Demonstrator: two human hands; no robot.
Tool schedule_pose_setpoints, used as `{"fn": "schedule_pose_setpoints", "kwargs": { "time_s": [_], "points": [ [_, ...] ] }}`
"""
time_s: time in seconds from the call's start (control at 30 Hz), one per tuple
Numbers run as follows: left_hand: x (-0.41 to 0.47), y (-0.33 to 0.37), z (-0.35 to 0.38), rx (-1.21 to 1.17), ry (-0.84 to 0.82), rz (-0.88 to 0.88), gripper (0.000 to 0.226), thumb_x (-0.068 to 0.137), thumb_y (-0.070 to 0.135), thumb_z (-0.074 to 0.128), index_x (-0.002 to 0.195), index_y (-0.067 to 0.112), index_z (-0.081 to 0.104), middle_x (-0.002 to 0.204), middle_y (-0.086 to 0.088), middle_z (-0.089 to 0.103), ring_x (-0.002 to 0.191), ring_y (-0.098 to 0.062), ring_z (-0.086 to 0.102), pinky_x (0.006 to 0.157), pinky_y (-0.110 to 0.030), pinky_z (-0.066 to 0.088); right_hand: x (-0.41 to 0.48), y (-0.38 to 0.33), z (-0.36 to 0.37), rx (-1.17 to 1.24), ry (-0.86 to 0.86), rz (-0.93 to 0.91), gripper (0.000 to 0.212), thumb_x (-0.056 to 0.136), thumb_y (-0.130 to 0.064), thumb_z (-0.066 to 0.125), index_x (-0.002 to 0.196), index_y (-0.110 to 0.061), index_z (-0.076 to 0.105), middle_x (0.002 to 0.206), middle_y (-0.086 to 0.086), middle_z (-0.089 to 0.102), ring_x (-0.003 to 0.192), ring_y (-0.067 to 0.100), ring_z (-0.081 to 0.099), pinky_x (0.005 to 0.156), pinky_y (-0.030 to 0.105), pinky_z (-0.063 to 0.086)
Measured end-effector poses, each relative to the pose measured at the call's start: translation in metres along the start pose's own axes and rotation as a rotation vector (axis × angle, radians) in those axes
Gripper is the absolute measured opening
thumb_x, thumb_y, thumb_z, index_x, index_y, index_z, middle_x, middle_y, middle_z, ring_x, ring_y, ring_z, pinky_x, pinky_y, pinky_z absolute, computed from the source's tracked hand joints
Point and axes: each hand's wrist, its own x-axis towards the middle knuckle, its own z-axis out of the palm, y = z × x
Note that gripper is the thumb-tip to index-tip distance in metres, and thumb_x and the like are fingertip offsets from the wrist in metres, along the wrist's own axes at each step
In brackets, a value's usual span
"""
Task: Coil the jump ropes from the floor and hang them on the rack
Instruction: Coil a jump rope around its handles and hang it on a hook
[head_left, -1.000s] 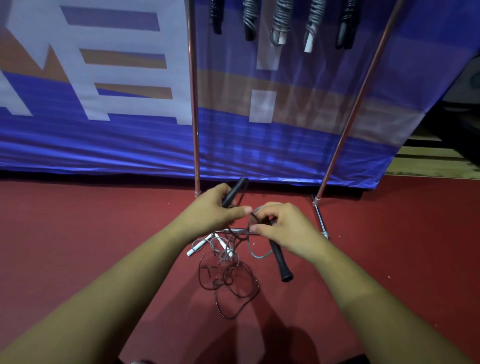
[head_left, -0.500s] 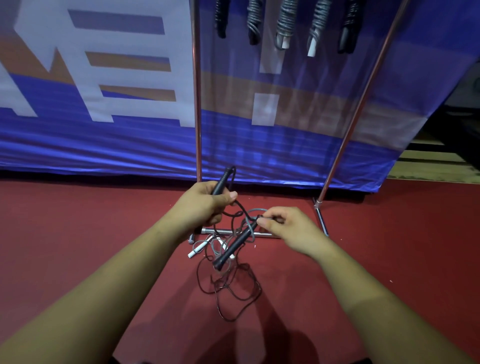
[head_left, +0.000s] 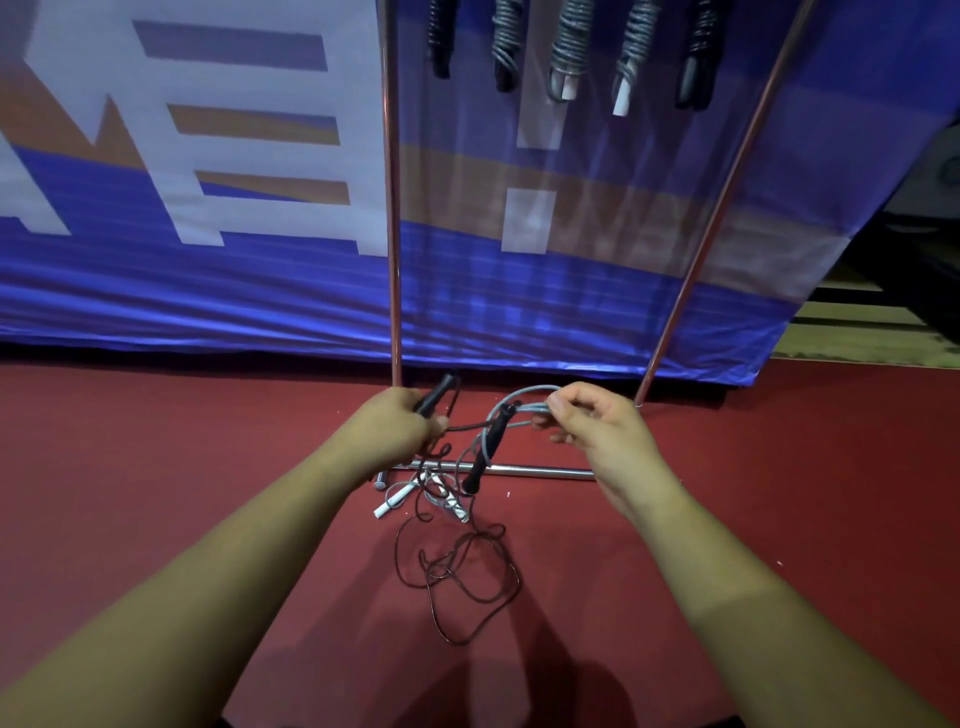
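My left hand (head_left: 397, 423) grips one black handle (head_left: 436, 395) of a dark jump rope; its cord (head_left: 457, 571) trails down into a loose tangle on the red floor. The rope's second black handle (head_left: 485, 452) dangles between my hands. My right hand (head_left: 592, 423) pinches a loop of a grey rope (head_left: 519, 397); that rope's white handles (head_left: 395, 504) lie on the floor under my hands. Several coiled ropes (head_left: 569, 47) hang from the top of the metal rack (head_left: 392, 208).
The rack's two uprights rise from a base bar (head_left: 519, 469) on the red carpet (head_left: 156, 467). A blue, white and orange banner (head_left: 234, 208) hangs behind it. Wooden boards (head_left: 862, 332) show at the far right.
My hands have drawn apart. The right hand let the second black handle drop and now lifts a grey rope loop; the left hand keeps its black handle.
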Motion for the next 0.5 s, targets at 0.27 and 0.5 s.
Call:
{"fn": "schedule_pose_setpoints", "kwargs": {
  "time_s": [0.27,0.5],
  "points": [
    [-0.011,0.01,-0.002,-0.456,-0.127,0.106,0.023,0.099,0.014,0.057,0.078,0.011,0.05,0.049,0.007,0.049,0.04,-0.006,0.04,0.04,-0.016,0.029,0.002,0.002,-0.005,-0.201,-0.108,-0.023,0.027,0.085,0.008,0.063,0.086,-0.019,0.06,0.072,0.003,0.065,0.068,0.013,0.064,0.073,0.034,0.048],
    [-0.018,0.015,0.012,-0.446,-0.229,0.09,0.018,0.099,0.015,0.06,0.082,0.009,0.055,0.055,0.003,0.051,0.04,-0.006,0.041,0.04,-0.016,0.032,-0.002,-0.005,0.008,-0.371,-0.15,-0.103,0.031,0.085,0.01,0.062,0.086,-0.019,0.068,0.078,-0.008,0.071,0.075,0.0,0.066,0.077,0.015,0.049]
  ]
}}
